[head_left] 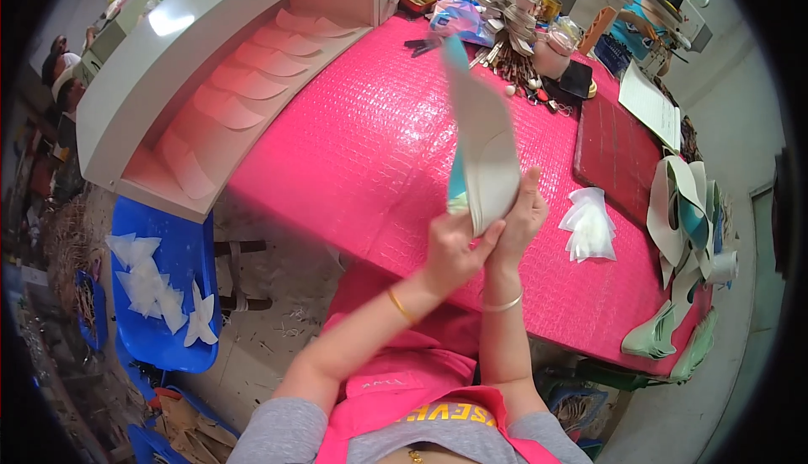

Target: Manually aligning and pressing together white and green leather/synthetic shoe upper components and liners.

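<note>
Cream and blue-green flat pieces (492, 153) are making one stack over the pink table (362, 153), toward one o'clock from the middle. The left hand (454, 249) is grasping the bottom of the stack. The right hand (519, 220) is leaning on its side at five o'clock; I cannot tell how tightly those fingers are closing. At three o'clock, small white pieces (591, 233) are lying flat. At eight o'clock, a blue tray (168, 356) is holding thin white shapes (145, 287). At ten o'clock, a curved white box (168, 52) is glowing pink inside.
</note>
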The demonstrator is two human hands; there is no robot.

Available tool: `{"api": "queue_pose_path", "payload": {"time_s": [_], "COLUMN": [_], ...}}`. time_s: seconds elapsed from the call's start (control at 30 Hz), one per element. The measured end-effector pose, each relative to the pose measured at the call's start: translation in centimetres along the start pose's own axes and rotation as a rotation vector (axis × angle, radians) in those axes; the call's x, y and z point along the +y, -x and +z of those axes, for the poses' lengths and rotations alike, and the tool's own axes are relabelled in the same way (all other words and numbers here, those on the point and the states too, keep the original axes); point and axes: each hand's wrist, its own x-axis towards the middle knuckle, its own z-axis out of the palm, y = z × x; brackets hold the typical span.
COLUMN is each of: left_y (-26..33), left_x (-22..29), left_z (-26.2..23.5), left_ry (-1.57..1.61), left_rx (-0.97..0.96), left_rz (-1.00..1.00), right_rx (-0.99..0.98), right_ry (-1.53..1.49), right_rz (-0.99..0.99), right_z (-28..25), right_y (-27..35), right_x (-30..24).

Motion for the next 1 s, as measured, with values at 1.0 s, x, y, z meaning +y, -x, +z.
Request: {"api": "queue_pose_path", "payload": {"time_s": [1.0], "left_y": [-4.5], "left_x": [-13.9], "left_z": [-9.4], "left_ry": [0.030], "left_rx": [-0.009], "left_rz": [-0.763], "right_rx": [-0.189], "right_ry": [1.171], "right_rz": [-1.268], "right_z": [3.8], "right_y": [-1.0], "right_x": [-2.8]}}
